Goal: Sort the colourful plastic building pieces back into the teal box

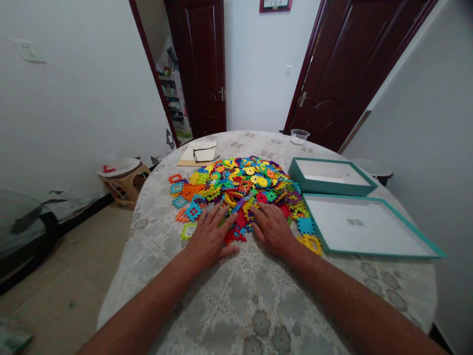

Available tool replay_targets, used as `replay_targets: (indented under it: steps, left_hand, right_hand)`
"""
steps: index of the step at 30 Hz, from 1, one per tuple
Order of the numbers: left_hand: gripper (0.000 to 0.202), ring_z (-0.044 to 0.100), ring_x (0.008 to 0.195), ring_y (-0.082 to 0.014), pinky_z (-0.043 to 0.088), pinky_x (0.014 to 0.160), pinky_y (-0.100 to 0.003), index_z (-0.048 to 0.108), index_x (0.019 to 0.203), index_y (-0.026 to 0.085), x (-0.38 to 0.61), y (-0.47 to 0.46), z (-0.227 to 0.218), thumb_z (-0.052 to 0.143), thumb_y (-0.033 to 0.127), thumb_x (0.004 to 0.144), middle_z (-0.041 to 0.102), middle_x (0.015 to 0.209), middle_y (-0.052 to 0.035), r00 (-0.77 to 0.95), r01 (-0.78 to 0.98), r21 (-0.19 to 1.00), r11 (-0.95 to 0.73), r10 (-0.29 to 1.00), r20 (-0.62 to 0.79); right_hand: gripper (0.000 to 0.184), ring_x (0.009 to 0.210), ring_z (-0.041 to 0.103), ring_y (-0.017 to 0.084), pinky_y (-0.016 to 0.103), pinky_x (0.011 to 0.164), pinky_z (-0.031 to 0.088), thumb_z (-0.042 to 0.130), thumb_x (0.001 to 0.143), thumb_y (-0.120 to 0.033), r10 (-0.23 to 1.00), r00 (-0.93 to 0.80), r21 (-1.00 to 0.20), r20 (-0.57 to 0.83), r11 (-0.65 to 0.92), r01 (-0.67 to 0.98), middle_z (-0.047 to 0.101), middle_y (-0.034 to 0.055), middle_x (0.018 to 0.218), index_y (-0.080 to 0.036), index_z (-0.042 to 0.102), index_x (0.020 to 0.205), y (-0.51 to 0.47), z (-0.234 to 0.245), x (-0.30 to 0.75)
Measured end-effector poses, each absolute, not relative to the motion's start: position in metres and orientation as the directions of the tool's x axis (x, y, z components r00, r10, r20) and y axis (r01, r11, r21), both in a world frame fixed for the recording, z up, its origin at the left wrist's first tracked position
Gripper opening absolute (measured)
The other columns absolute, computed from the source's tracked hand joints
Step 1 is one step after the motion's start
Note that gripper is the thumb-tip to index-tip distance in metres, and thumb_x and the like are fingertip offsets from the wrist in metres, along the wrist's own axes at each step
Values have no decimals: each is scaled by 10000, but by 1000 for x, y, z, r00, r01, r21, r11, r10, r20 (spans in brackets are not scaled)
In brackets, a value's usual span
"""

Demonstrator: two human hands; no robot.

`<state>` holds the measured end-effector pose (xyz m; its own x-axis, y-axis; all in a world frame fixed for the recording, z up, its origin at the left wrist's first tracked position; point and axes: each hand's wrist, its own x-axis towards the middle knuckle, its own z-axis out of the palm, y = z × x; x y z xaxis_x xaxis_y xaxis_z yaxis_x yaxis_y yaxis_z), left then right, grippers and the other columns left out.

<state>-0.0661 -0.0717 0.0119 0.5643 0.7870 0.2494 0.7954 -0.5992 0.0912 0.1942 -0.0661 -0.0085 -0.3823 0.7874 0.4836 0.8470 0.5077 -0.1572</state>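
Observation:
A broad heap of colourful plastic interlocking pieces [240, 180], with toothed discs and squares among them, lies mid-table. My left hand [210, 236] rests at its near left edge, fingers spread and thumb apart, holding nothing visible. Just left of it are a lime window-shaped piece [188, 230] and a blue one [193, 211]. On the near right edge is my right hand [273, 227], its fingers slightly bent and thumb apart. Its fingertips meet a yellow square piece [251, 211] without a visible grip. Red pieces [236, 234] lie between the hands.
Right of the heap sit a deep green-edged box [332, 190] and a shallow one [373, 252], both with white insides. Black glasses [205, 155] lie on a notebook [186, 155] at the back left. A clear plastic bowl [299, 136] stands at the far edge.

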Motion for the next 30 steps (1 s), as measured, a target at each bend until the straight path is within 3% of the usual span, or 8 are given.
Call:
replay_targets:
  steps: [5,8,11,14,18,24,27,30]
  left_hand:
    - [818,286,1582,-422,228,1269,-691,480,1572,276,-55,-70,2,817,496,860,431,1667,-146,583,774,70,-629,752,306]
    - [733,358,1543,-417,295,1249,-672,528,1524,263,-48,-68,10,811,458,876,472,1631,-157,585,758,83,-647,730,352]
    - [590,505,1432,-378,420,1197,-596,599,1428,212,-35,-64,25,780,426,909,574,1519,-177,576,709,176,-683,704,417]
    - [359,660,1213,-306,541,1078,-498,662,1281,185,-16,-63,38,709,349,965,716,1271,-148,533,642,301,-705,693,485]
    - [201,710,1058,-262,579,981,-444,695,1177,189,3,-70,41,647,258,995,765,1108,-108,457,583,374,-721,672,582]
    - [184,715,1061,-254,583,981,-439,698,1161,188,0,-81,30,624,242,1002,774,1107,-102,382,536,462,-706,692,613]
    - [358,698,1163,-261,567,1050,-456,624,1345,201,-5,-83,31,639,259,991,738,1264,-117,308,531,580,-618,778,548]
    - [536,613,1341,-256,503,1164,-467,493,1508,232,-7,-84,33,609,214,984,634,1459,-124,350,462,646,-608,794,497]
  right_hand:
    - [379,1336,550,325,559,1183,410,552,1031,-245,772,-359,-190,524,516,835,621,179,1448,-177,648,1391,-72,-1,204]
    - [385,1341,558,311,538,1169,451,554,1042,-265,763,-305,-283,570,531,799,632,175,1429,-182,634,1409,-77,0,217]
    - [392,1350,565,302,532,1160,478,544,1053,-292,778,-224,-395,587,516,760,636,168,1414,-208,619,1429,-80,-3,229]
    - [387,1343,580,302,535,1156,488,562,1044,-307,792,-176,-470,584,507,723,645,158,1399,-240,630,1419,-82,-3,232]
    - [372,1317,605,295,514,1151,492,590,1029,-329,807,-160,-539,568,512,669,670,142,1372,-241,657,1385,-85,7,227]
    - [360,1230,663,271,457,1093,514,618,1013,-406,909,-110,-753,402,397,525,709,106,1332,-248,684,1331,-93,26,207]
    - [373,1158,689,256,417,1015,544,587,1027,-436,949,-99,-850,301,314,423,726,93,1300,-251,679,1338,-98,29,193]
    - [331,1065,696,239,370,928,552,543,1041,-408,960,-128,-887,248,278,370,750,79,1195,-232,697,1275,-100,30,184]
